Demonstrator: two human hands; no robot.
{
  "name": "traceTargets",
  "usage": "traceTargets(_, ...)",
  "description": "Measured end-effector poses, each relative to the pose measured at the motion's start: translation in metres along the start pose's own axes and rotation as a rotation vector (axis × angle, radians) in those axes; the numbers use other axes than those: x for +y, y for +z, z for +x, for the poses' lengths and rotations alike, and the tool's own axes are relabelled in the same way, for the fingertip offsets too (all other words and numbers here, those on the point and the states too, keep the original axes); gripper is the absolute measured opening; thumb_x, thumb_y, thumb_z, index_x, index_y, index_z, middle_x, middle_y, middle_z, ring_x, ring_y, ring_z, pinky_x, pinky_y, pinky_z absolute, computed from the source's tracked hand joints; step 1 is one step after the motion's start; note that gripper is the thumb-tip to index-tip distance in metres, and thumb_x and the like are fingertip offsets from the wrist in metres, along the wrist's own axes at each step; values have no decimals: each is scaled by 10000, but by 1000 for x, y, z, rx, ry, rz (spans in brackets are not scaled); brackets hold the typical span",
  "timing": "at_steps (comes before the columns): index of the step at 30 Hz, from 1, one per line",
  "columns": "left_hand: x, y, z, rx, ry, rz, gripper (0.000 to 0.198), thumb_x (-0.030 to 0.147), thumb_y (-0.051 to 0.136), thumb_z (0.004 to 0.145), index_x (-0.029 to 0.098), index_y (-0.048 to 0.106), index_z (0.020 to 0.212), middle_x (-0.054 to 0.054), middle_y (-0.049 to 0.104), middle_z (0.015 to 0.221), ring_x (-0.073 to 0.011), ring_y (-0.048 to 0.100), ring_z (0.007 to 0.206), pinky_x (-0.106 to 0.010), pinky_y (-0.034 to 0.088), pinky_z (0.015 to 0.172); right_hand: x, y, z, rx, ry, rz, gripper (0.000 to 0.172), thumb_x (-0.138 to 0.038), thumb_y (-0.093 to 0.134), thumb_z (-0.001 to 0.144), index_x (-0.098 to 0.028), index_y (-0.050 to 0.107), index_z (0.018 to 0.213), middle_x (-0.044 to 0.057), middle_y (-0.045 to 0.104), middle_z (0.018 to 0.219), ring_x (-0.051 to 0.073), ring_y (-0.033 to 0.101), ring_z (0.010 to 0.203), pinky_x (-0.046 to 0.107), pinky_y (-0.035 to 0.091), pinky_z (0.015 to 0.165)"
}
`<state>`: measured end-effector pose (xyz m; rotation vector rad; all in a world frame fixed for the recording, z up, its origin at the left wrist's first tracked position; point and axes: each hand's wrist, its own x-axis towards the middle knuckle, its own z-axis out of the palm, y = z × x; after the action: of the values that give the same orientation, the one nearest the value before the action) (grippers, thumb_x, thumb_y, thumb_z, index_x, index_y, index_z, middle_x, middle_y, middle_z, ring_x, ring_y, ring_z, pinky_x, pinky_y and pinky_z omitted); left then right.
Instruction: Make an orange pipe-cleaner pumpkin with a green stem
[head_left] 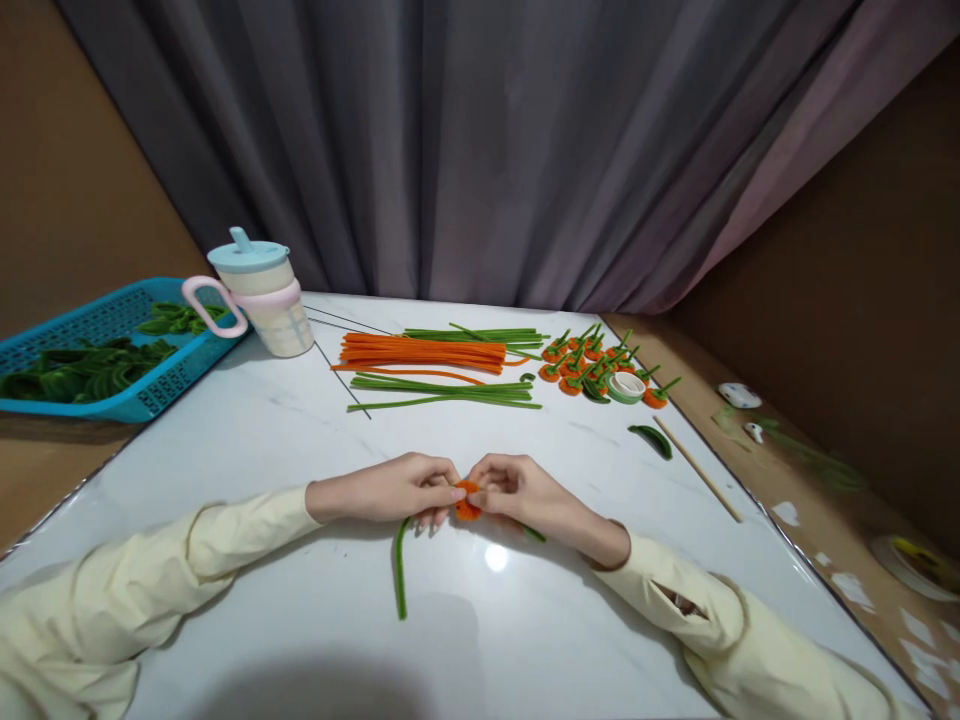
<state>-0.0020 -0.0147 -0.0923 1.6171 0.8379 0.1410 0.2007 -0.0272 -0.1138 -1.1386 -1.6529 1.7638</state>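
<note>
In front of me, above the white table, my left hand [394, 488] pinches a small fuzzy orange disc [469, 508] of coiled pipe cleaner from the left. The thumb and fingers of my right hand [529, 495] close on the same disc from the right. A green pipe cleaner [400, 575] hangs down below my left hand. Another green end shows under my right hand; my hands hide whether the two are one piece. Farther back lie a bundle of orange pipe cleaners [420, 351] and green pipe cleaners [450, 391] in front of it.
Several orange pieces with green stems [571, 366] crowd the back right, beside a roll of tape [626, 387]. A green leaf-like piece [651, 441] and a thin stick [697, 470] lie nearer. A lidded cup [274, 310] and a blue basket [161, 385] of green pieces stand left.
</note>
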Motion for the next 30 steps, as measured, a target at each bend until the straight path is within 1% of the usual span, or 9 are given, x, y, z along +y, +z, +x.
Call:
traceTargets(3, -2, -1, 3, 33, -29, -60, 305, 445, 486, 876, 156, 512, 783, 29, 548, 609, -98, 488, 519, -221, 389, 510, -5, -5, 0, -58, 77, 115, 183, -278, 585, 748, -131, 596, 857, -17, 617, 559, 55, 433, 330, 167, 326, 323)
traceTargets(5, -3, 0, 5, 58, -39, -90, 290, 436, 500, 866, 156, 515, 790, 25, 564, 617, -100, 511, 522, -216, 395, 498, -6, -6, 0, -45, 104, 157, 185, -279, 602, 728, -122, 600, 825, -2, 631, 547, 58, 445, 317, 160, 322, 304)
traceTargets(7, -5, 3, 7, 81, -43, -119, 264, 418, 521, 853, 158, 508, 810, 11, 598, 670, -103, 544, 546, -216, 408, 499, -6, -6, 2, -26, 121, 184, 176, -274, 619, 711, -121, 600, 795, -3, 626, 520, 58, 444, 306, 153, 318, 293)
traceTargets(10, -7, 7, 8, 111, -40, -152, 241, 401, 542, 840, 167, 489, 849, 2, 628, 726, -105, 567, 555, -215, 416, 488, -4, -5, 4, -5, 124, 219, 176, -270, 640, 696, -120, 607, 783, -6, 621, 495, 60, 457, 313, 148, 336, 304)
traceTargets(16, -10, 13, 11, 181, -24, -164, 208, 380, 511, 860, 177, 467, 848, 41, 597, 629, -94, 555, 492, -194, 387, 438, -6, -4, 4, 18, 133, 220, 217, -304, 684, 683, -116, 612, 764, 6, 627, 501, 70, 488, 349, 159, 373, 331)
traceTargets(19, -9, 15, 11, 194, -18, -162, 193, 360, 511, 860, 177, 459, 832, 50, 581, 595, -87, 542, 471, -189, 389, 432, -7, -3, 4, 13, 141, 200, 251, -327, 710, 654, -124, 597, 750, 1, 629, 500, 70, 480, 339, 169, 373, 331)
traceTargets(21, -8, 17, 11, 193, -19, -172, 183, 345, 523, 852, 177, 454, 825, 54, 576, 579, -85, 537, 459, -188, 397, 429, -7, -2, 4, 13, 129, 193, 229, -311, 695, 649, -133, 585, 742, -5, 629, 497, 70, 477, 335, 169, 364, 328)
traceTargets(26, -10, 19, 12, 181, 16, -266, 218, 376, 540, 847, 185, 435, 833, 51, 596, 577, -97, 553, 444, -213, 429, 442, -6, 2, 4, 51, 88, 202, 89, -215, 591, 648, -149, 564, 701, -9, 629, 492, 80, 503, 352, 171, 379, 350)
traceTargets(30, -12, 17, 12, 188, 53, -315, 253, 407, 548, 853, 178, 444, 836, 40, 607, 581, -97, 557, 451, -221, 436, 464, -6, 2, 4, 60, 88, 248, 115, -240, 614, 656, -149, 559, 701, -2, 620, 484, 103, 551, 403, 172, 386, 369)
